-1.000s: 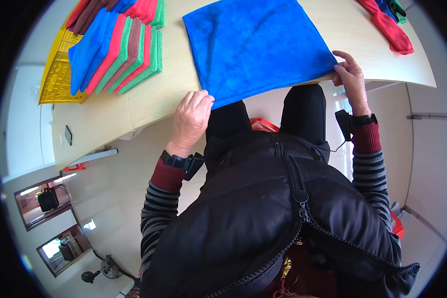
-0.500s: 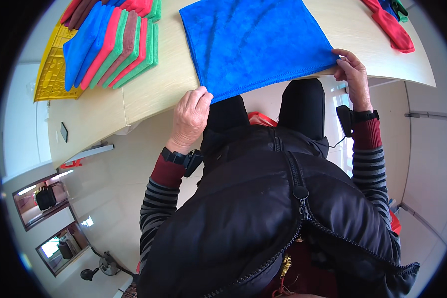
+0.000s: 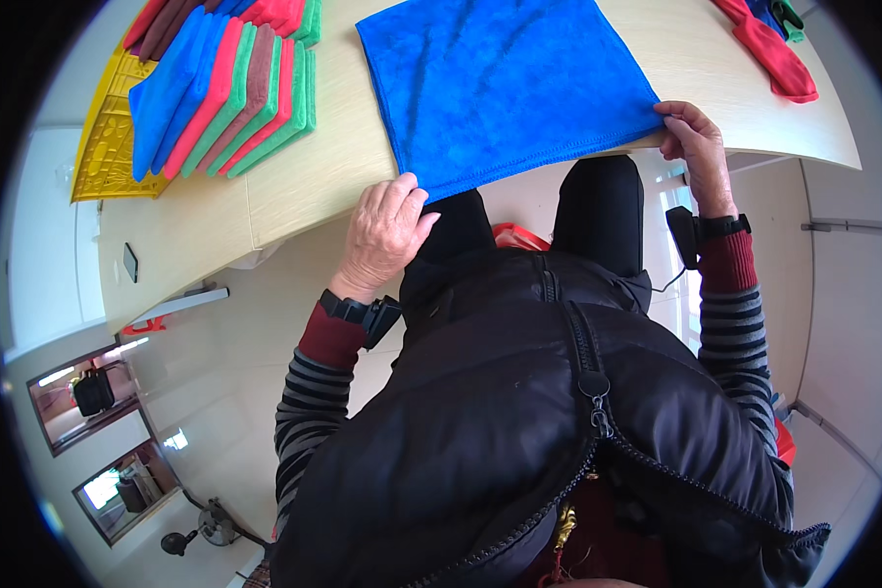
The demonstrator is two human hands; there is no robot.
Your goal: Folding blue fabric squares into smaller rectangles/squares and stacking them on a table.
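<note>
A blue cloth (image 3: pixel 514 93) lies spread flat on the table, its near hem slightly over the front edge. At its near left corner my left hand (image 3: pixel 384 233) rests with fingers stretched out and thumb apart, the fingertips touching the corner. My right hand (image 3: pixel 698 147) pinches the near right corner between thumb and fingers. To the left stands a row of folded cloths (image 3: pixel 230 93) in blue, red, green and brown, each on its folded edge.
A yellow plastic basket (image 3: pixel 103 162) is behind the folded cloths at the table's left edge. A small dark flat object (image 3: pixel 130 263) lies on the table's left part. Crumpled red cloth (image 3: pixel 779 59) lies at the far right, beside darker pieces. My knees are under the table edge.
My left hand has loosened its pinch on the cloth's near left corner, and its thumb has moved away from the fingers. The right hand keeps its hold.
</note>
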